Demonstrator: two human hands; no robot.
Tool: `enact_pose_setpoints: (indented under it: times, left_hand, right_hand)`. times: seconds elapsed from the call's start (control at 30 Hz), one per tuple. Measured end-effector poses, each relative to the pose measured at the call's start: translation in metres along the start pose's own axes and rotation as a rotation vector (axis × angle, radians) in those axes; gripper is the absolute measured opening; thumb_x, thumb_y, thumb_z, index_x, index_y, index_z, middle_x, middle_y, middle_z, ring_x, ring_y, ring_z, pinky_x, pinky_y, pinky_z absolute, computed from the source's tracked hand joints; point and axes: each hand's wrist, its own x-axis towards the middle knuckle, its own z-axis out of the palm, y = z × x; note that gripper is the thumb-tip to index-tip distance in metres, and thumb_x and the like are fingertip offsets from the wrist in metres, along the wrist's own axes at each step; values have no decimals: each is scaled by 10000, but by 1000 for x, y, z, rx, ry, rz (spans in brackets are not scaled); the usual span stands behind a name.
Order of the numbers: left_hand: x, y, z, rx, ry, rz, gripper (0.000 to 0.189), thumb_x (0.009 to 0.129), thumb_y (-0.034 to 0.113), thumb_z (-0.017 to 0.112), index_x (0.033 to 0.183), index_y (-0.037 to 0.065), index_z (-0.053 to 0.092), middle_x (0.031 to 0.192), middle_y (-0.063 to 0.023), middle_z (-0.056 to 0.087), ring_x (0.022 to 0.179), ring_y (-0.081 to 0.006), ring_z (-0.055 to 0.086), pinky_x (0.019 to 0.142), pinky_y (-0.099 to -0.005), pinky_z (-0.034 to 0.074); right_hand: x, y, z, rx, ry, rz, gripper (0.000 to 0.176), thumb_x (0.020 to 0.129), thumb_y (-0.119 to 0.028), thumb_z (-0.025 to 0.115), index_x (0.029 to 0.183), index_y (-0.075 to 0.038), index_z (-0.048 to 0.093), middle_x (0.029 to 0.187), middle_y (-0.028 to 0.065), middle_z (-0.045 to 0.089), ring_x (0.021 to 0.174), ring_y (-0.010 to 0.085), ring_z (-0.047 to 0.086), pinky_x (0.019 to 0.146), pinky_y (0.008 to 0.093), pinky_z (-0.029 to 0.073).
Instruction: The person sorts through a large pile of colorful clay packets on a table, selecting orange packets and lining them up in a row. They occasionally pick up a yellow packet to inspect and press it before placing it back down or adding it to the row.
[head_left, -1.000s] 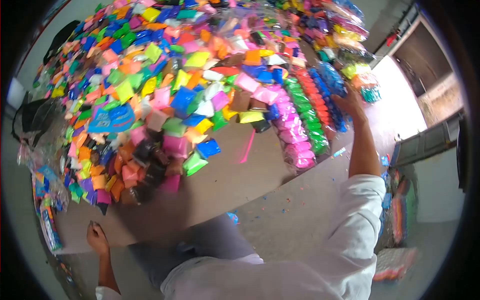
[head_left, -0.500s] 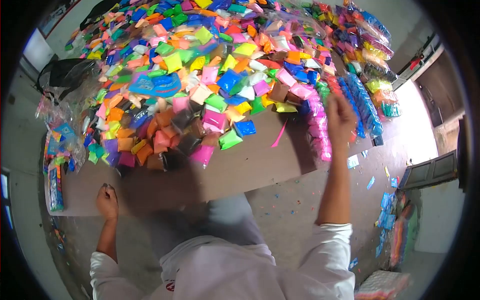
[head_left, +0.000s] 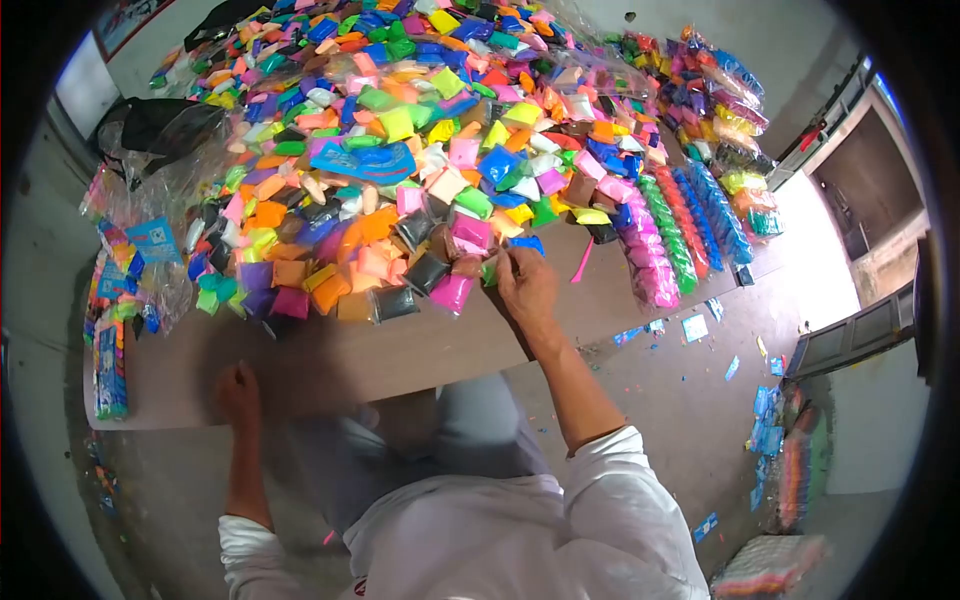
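A big heap of small colourful packets covers much of the brown table. At the front right of the heap is my right hand, its fingers bent down by a green packet and a blue packet; whether it grips one is hidden. My left hand is closed in shadow over the table's front edge, and anything in it is too small to name. Long rows of pink packets, green packets, red packets and blue packets lie to the right of the heap. A pink strip lies beside them.
Clear plastic bags lie at the left of the table, with a packed bundle at the left corner. More bagged packets are at the back right. Blue wrappers and a striped bundle are on the floor at right.
My right hand has moved left from the rows to the heap's front edge. My left hand has shifted slightly right. The view has turned a little.
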Motion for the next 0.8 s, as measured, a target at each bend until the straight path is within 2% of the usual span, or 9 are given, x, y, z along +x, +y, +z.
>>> enact_pose_setpoints:
  times: [0.1,0.17,0.4,0.5,0.57,0.6,0.7,0.77,0.8]
  left_hand:
    - [1,0,-1,-47,45,31,239,886,239,562,788,26,608,738,-142,593,689,-327,591,635,-432,458]
    - [1,3,-3,-60,42,50,229,884,229,563,794,24,609,737,-137,594,691,-323,593,639,-417,470]
    - [1,6,-9,28,4,55,235,885,238,553,791,31,612,739,-139,594,688,-330,590,627,-420,469]
    - [2,5,-3,-32,39,28,258,883,252,550,754,36,607,725,-147,595,680,-334,592,621,-434,465]
    - [0,10,-5,-51,144,109,273,874,262,558,716,43,598,702,-148,596,668,-340,593,611,-441,460]
    - [-1,12,-8,-30,155,89,273,874,262,558,716,43,598,702,-148,596,668,-340,593,611,-441,460]
    - [0,21,-16,111,97,43,274,861,256,568,690,43,590,693,-148,599,654,-342,590,605,-445,459]
    - [1,24,-20,-12,75,53,263,851,256,573,688,49,592,698,-143,599,656,-341,591,602,-445,463]
    - [2,23,-17,2,84,42,263,851,256,573,688,49,592,698,-143,599,656,-341,591,602,-445,463]
  right_hand:
    - [3,-4,-1,-60,92,15,132,834,-180,631,813,-51,649,747,147,625,675,327,608,595,410,476]
    - [3,-3,-1,-52,104,152,153,845,-186,628,788,-44,638,721,156,617,644,332,602,580,406,465]
    - [0,-5,-3,-5,149,168,158,846,-176,629,770,-38,633,690,162,606,619,330,598,564,398,454]
    - [2,-1,0,-21,153,150,153,840,-180,632,782,-39,638,694,167,606,621,326,602,572,396,460]
    - [0,-1,1,-13,162,175,158,834,-190,632,790,-38,642,698,171,607,626,329,604,579,397,464]
    - [0,0,2,11,146,166,158,834,-190,632,790,-38,642,698,171,607,626,329,604,579,397,464]
    - [-1,0,2,-18,105,108,167,834,-200,626,795,-39,644,705,171,611,637,332,608,586,404,468]
    - [-1,-6,-1,-28,77,154,163,835,-199,622,805,-42,650,718,171,620,650,331,615,594,407,475]
    - [-1,-5,-1,-63,87,115,167,833,-206,626,817,-43,657,728,171,630,650,327,623,589,405,481]
